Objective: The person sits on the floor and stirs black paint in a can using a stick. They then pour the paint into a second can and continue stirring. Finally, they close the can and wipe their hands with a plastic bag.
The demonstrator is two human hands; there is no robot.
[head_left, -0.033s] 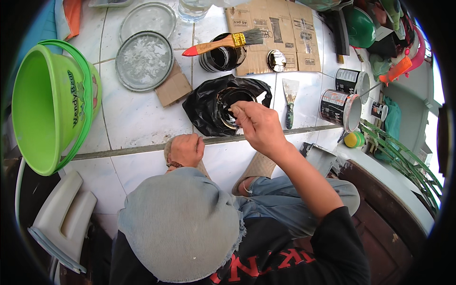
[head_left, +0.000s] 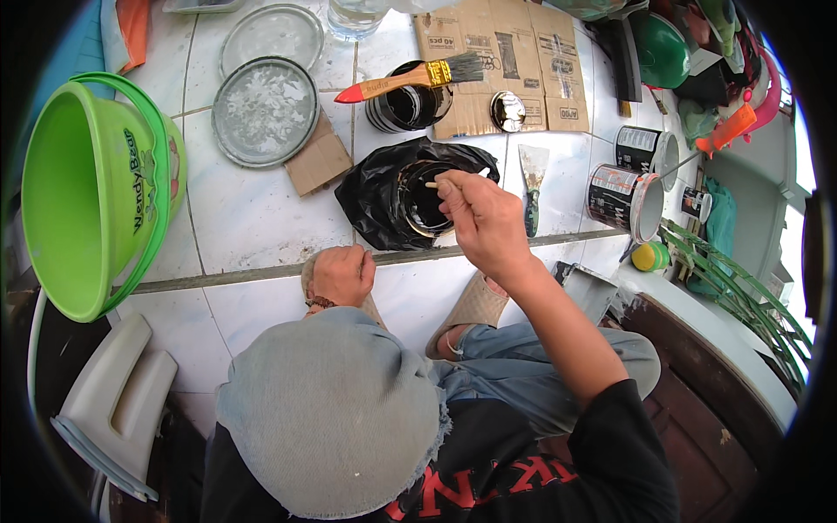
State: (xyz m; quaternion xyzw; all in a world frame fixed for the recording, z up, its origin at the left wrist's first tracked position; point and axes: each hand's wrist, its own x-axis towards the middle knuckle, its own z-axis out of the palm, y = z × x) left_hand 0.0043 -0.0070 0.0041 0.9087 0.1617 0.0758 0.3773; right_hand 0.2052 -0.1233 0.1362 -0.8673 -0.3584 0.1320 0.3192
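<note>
Between thumb and fingers, my right hand (head_left: 488, 222) pinches a thin pale stick (head_left: 432, 185) over an open can (head_left: 404, 193). Glossy black liquid fills part of that can, and a crumpled black plastic bag (head_left: 370, 196) surrounds it. The stick's lower end cannot be made out in the dark liquid. My left hand (head_left: 343, 275) rests with curled fingers over my left sandal, near the tile ledge, with nothing visible in it. Beyond the bag, a flat paintbrush (head_left: 410, 80) lies across a second black-stained can (head_left: 379, 113).
A putty knife (head_left: 532, 187) lies right of the bag. Flattened cardboard (head_left: 523, 61) holds a stained round lid (head_left: 507, 112). Two paint cans (head_left: 615, 192) (head_left: 641, 144) lie tipped at right. Round grey lids (head_left: 266, 113) and a green bucket (head_left: 65, 200) are at left.
My right hand has shifted slightly right with the stick, uncovering more of the can's opening. My left hand has stayed in place.
</note>
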